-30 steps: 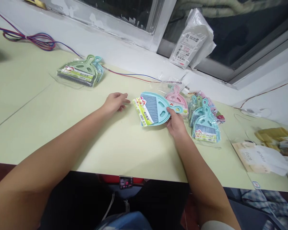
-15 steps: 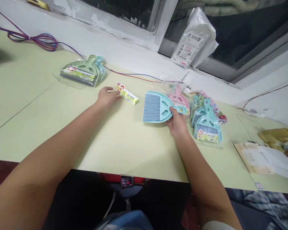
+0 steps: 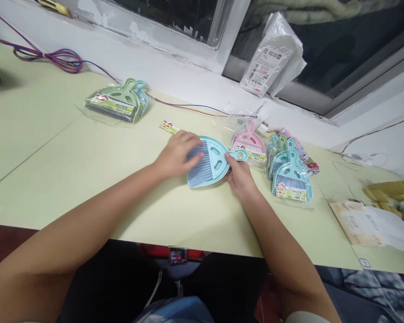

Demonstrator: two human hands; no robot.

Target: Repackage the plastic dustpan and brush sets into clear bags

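Observation:
My right hand (image 3: 240, 175) grips a light-blue dustpan and brush set (image 3: 218, 159) near its handle, thumb on top. The brush lies nested in the pan, its blue-grey bristles facing left. Over the bristle end is my left hand (image 3: 182, 154), fingers apart; whether it touches the bristles I cannot tell. Behind that hand a printed label strip (image 3: 168, 127) lies on the table, partly hidden by the fingers. To the right of the set, a pink dustpan and brush set (image 3: 249, 139) sits in clear wrapping.
Several wrapped blue and green sets (image 3: 292, 177) stand to the right. At the left back lies a wrapped green set (image 3: 116, 98). Coiled wires (image 3: 62, 60) run along the wall. A paper package (image 3: 366, 224) lies far right, and a plastic-wrapped box (image 3: 264, 63) leans at the window.
My left hand has let go of the label strip and moved right over the bristles. My right hand has brought the dustpan set slightly left and nearer to me.

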